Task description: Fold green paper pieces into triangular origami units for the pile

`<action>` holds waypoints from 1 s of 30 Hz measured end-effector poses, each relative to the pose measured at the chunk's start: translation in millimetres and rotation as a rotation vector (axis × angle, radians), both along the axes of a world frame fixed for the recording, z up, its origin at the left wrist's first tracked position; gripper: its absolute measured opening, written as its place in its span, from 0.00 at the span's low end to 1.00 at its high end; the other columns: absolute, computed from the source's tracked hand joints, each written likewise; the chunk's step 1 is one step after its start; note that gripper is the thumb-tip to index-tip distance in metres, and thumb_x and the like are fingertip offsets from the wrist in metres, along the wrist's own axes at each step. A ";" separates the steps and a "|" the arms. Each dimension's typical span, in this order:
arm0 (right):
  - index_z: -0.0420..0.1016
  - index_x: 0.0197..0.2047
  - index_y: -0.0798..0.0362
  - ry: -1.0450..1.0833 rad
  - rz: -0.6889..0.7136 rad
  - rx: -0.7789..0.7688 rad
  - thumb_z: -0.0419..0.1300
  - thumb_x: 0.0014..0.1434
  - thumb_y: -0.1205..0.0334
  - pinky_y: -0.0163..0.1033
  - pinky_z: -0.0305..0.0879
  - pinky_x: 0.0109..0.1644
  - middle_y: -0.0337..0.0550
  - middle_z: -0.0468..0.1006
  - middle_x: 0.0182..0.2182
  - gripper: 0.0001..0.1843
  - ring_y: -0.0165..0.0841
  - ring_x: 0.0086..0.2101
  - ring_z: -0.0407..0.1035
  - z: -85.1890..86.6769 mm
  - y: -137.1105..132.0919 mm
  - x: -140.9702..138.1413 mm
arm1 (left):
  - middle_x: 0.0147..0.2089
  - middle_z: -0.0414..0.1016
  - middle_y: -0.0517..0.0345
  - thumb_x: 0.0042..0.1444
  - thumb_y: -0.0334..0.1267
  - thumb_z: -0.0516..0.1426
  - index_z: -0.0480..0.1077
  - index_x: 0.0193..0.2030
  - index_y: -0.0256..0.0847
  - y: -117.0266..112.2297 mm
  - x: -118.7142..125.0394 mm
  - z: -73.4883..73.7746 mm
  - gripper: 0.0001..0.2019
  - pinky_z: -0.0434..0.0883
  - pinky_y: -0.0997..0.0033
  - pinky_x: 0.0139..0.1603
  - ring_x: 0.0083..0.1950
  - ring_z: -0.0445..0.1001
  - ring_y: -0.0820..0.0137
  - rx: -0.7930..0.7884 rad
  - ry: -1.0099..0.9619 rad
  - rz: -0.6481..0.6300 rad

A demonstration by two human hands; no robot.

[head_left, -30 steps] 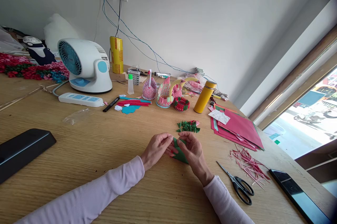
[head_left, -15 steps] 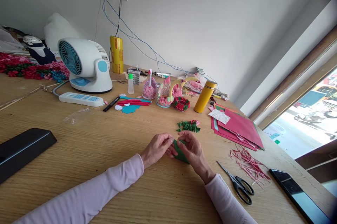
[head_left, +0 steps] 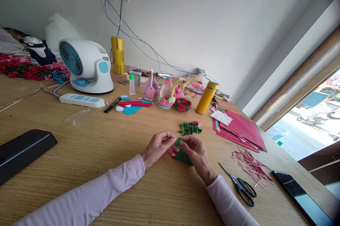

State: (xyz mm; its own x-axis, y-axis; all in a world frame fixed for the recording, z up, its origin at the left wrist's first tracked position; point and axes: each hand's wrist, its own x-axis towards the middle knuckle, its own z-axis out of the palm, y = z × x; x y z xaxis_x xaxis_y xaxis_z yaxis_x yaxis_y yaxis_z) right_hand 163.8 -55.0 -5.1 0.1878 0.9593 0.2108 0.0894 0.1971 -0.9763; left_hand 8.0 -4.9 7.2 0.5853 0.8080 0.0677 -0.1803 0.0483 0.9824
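Hands meet over a green paper piece (head_left: 183, 154) near the middle of the wooden tabletop (head_left: 106, 148). Left hand (head_left: 158, 146) has its fingers curled in, pinching the left edge of the green paper, and right hand (head_left: 194, 150) is doing the same from the other side, fingertips closed on the upper corner, so both are holding the same sheet with its lower part lying on the wood. Just behind the hands sits a small pile of folded green triangles (head_left: 189, 128), with a bit of pink at its right end. Over to the right there's a stack of red paper sheets (head_left: 240, 128) with a white scrap on top, then a scatter of thin pink paper strips (head_left: 249, 166), and black-handled scissors (head_left: 240, 185) lying closed just beside the right sleeve. A dark phone (head_left: 300, 192) lies near the tabletop's right edge. Further back you can see a yellow bottle (head_left: 207, 97), a couple of pink paper swans (head_left: 166, 93) and a little red woven bowl (head_left: 182, 104). Back left there's a white and blue fan (head_left: 85, 65), a white power strip (head_left: 81, 100) in front of it, and a black marker (head_left: 112, 105). A black flat thing (head_left: 22, 150) sits at the far left, can't tell what it is.
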 end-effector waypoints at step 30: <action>0.70 0.43 0.53 -0.036 0.038 0.098 0.61 0.55 0.59 0.36 0.66 0.38 0.41 0.73 0.32 0.13 0.32 0.33 0.69 0.2 -4.0 -1.4 | 0.29 0.73 0.57 0.49 0.47 0.61 0.69 0.34 0.33 3.3 -2.9 -2.0 0.16 0.74 0.71 0.29 0.30 0.76 0.68 -0.023 0.019 -0.086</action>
